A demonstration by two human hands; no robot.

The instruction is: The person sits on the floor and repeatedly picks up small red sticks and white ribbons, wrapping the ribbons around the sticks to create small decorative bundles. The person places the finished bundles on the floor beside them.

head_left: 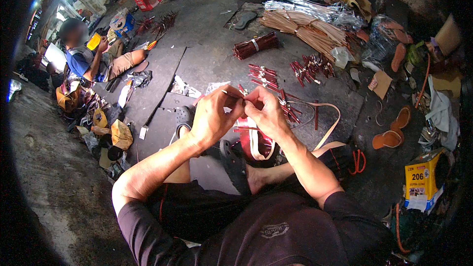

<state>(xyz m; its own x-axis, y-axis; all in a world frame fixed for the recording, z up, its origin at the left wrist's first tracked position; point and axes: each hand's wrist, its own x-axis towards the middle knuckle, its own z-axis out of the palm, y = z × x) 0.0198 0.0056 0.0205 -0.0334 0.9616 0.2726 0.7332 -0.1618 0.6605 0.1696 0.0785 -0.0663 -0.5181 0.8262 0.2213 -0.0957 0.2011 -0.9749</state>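
My left hand [213, 114] and my right hand [267, 112] meet in front of me, fingertips pinched together. Whatever lies between them is too small and covered to name; a thin pale tip shows above the left fingers. Just below the hands are a glossy dark red piece [265, 146] and a cream strap [253, 144] looped over it, near my feet. A long beige strip [333, 127] curves away to the right. Beyond my hands, short dark red strips with pale ends [263, 77] lie in a row on the floor.
A tied bundle of dark red strips [255, 46] and a large stack of tan strips [301, 28] lie farther off. Orange-red scissors-like handles [358, 162], brown soles [388, 139] and a yellow can [420, 180] are at right. Another person [84, 59] sits at far left.
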